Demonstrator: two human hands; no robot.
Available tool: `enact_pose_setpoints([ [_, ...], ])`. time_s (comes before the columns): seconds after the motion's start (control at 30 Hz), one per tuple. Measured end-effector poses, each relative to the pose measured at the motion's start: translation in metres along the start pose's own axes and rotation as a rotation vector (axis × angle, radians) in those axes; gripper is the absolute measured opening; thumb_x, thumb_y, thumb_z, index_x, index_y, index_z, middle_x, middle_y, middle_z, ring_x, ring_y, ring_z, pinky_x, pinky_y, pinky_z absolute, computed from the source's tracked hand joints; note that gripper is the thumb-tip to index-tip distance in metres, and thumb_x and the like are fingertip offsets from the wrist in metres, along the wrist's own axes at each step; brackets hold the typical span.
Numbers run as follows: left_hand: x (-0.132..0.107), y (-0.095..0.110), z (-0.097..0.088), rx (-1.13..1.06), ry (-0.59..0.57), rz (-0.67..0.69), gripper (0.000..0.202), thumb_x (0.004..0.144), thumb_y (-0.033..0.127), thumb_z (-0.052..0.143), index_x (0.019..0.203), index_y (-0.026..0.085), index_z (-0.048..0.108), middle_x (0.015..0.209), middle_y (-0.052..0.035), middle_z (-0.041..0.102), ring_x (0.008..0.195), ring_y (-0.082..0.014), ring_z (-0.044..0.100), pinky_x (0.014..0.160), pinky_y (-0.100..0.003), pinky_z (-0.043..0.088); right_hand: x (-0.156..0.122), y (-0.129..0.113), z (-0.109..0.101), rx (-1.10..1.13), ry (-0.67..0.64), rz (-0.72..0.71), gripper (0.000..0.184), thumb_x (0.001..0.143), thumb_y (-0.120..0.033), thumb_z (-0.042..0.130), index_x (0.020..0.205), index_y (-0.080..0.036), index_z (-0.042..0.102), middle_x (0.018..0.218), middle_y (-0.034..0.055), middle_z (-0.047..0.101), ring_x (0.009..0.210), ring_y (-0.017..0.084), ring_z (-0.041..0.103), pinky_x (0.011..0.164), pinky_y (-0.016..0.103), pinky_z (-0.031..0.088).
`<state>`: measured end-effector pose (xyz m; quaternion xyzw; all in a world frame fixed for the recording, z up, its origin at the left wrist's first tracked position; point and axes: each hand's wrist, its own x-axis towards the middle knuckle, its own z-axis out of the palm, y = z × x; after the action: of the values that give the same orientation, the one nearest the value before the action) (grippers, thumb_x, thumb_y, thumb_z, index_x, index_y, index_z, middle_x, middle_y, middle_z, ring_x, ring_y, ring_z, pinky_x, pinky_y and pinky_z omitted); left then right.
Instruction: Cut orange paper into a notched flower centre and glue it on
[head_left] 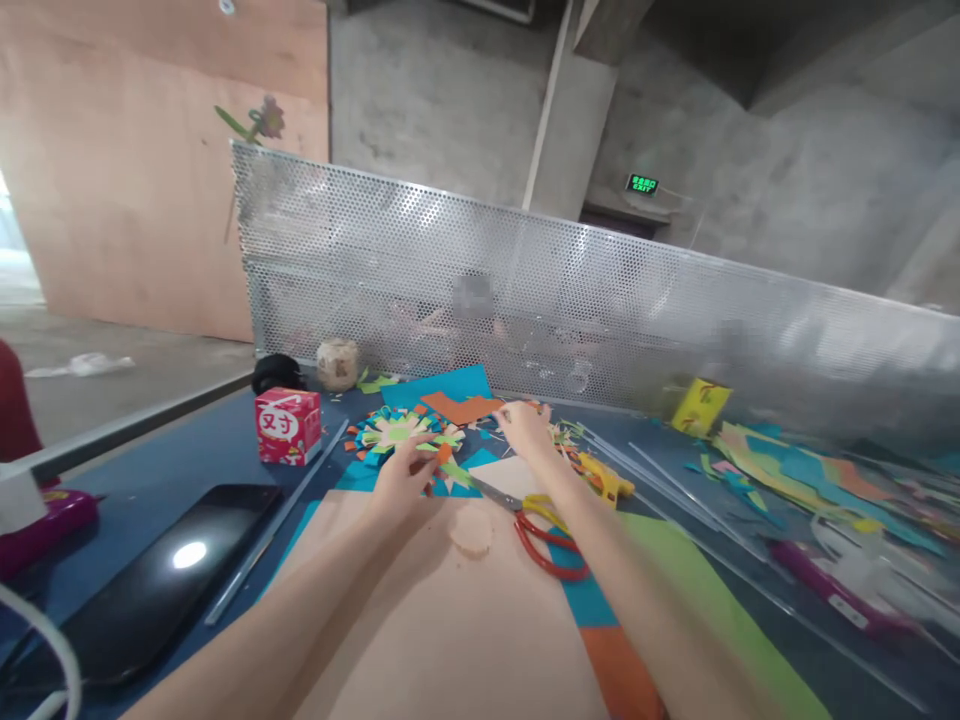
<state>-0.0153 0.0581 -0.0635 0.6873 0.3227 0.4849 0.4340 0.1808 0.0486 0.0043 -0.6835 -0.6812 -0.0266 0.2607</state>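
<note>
R hand (523, 428) is at the right end of the orange sheet (459, 408), fingers close together — can't tell if it's gripped tbh. Sheet's long axis runs roughly L-R, so it's left of R hand (the nearer one) and beyond L hand (405, 478). L fingers half-curled by an orange bit (445, 453), grip unclear. Scissors (519, 504) btwn forearms, phone (161, 570) far left.

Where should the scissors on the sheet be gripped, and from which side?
Probably best by the red handle loop, with the right hand coming from the near right. The scissors lie with their blades slanting away toward the left hand, and the loop's opening offers a finger hold.
</note>
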Motion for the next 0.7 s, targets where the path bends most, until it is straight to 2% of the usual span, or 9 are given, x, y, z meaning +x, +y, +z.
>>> enact_pose_setpoints([
  [0.1, -0.001, 0.002, 0.001, -0.04, -0.025, -0.003, 0.046, 0.072, 0.041, 0.053, 0.108, 0.013, 0.047, 0.069, -0.0057, 0.064, 0.062, -0.02, 0.063, 0.045, -0.027, 0.048, -0.02, -0.024, 0.018, 0.135, -0.149, -0.094, 0.023, 0.087, -0.031, 0.049, 0.105, -0.017, 0.056, 0.105, 0.0053, 0.059, 0.087, 0.017, 0.059, 0.075, 0.035, 0.05],
  [0.2, -0.005, 0.008, 0.006, -0.01, -0.088, 0.026, 0.044, 0.072, 0.042, 0.054, 0.104, 0.013, 0.049, 0.072, -0.0074, 0.065, 0.064, -0.0211, 0.064, 0.045, -0.027, 0.048, -0.042, -0.037, 0.028, 0.236, -0.201, -0.109, 0.021, 0.087, -0.03, 0.05, 0.098, -0.014, 0.058, 0.097, 0.004, 0.062, 0.081, 0.015, 0.06, 0.072, 0.033, 0.051],
  [0.3, -0.009, 0.011, 0.011, 0.103, -0.125, 0.094, 0.039, 0.074, 0.037, 0.053, 0.105, 0.013, 0.05, 0.076, -0.0079, 0.065, 0.065, -0.0203, 0.063, 0.049, -0.03, 0.049, -0.057, -0.039, 0.03, 0.28, -0.144, -0.035, 0.019, 0.087, -0.029, 0.05, 0.097, -0.015, 0.059, 0.097, 0.0041, 0.062, 0.082, 0.015, 0.06, 0.073, 0.034, 0.05],
  [0.37, -0.012, 0.013, 0.013, 0.201, -0.087, 0.17, 0.04, 0.074, 0.03, 0.053, 0.111, 0.015, 0.048, 0.091, -0.0103, 0.063, 0.075, -0.0211, 0.062, 0.063, -0.036, 0.05, -0.062, -0.037, 0.027, 0.293, -0.093, 0.028, 0.019, 0.087, -0.029, 0.05, 0.099, -0.015, 0.058, 0.1, 0.0048, 0.061, 0.085, 0.015, 0.059, 0.075, 0.035, 0.05],
  [0.43, -0.015, 0.016, 0.014, 0.285, -0.04, 0.254, 0.044, 0.073, 0.025, 0.055, 0.115, 0.016, 0.046, 0.104, -0.0116, 0.058, 0.089, -0.0226, 0.058, 0.079, -0.042, 0.046, -0.065, -0.036, 0.021, 0.303, -0.063, 0.079, 0.019, 0.087, -0.029, 0.05, 0.099, -0.015, 0.058, 0.101, 0.005, 0.06, 0.086, 0.016, 0.059, 0.075, 0.035, 0.049],
  [0.5, -0.017, 0.021, 0.015, 0.334, -0.045, 0.327, 0.046, 0.07, 0.021, 0.059, 0.115, 0.018, 0.048, 0.107, -0.0103, 0.057, 0.097, -0.0233, 0.054, 0.09, -0.043, 0.04, -0.067, -0.036, 0.016, 0.313, -0.049, 0.113, 0.019, 0.087, -0.029, 0.051, 0.097, -0.015, 0.059, 0.099, 0.0044, 0.061, 0.083, 0.015, 0.059, 0.074, 0.034, 0.049],
  [0.6, -0.02, 0.028, 0.017, 0.413, -0.081, 0.421, 0.046, 0.071, 0.021, 0.06, 0.115, 0.02, 0.049, 0.103, -0.0076, 0.061, 0.098, -0.0217, 0.054, 0.091, -0.039, 0.04, -0.069, -0.038, 0.011, 0.341, -0.025, 0.138, 0.019, 0.085, -0.031, 0.052, 0.087, -0.014, 0.06, 0.087, 0.0021, 0.063, 0.076, 0.013, 0.06, 0.07, 0.032, 0.049],
  [0.7, -0.022, 0.031, 0.017, 0.482, -0.046, 0.422, 0.044, 0.076, 0.023, 0.056, 0.118, 0.021, 0.046, 0.096, -0.0051, 0.065, 0.092, -0.0192, 0.057, 0.082, -0.034, 0.045, -0.073, -0.038, 0.01, 0.391, 0.015, 0.153, 0.023, 0.078, -0.034, 0.06, 0.067, -0.014, 0.06, 0.066, -0.0002, 0.062, 0.066, 0.013, 0.059, 0.062, 0.026, 0.046],
])
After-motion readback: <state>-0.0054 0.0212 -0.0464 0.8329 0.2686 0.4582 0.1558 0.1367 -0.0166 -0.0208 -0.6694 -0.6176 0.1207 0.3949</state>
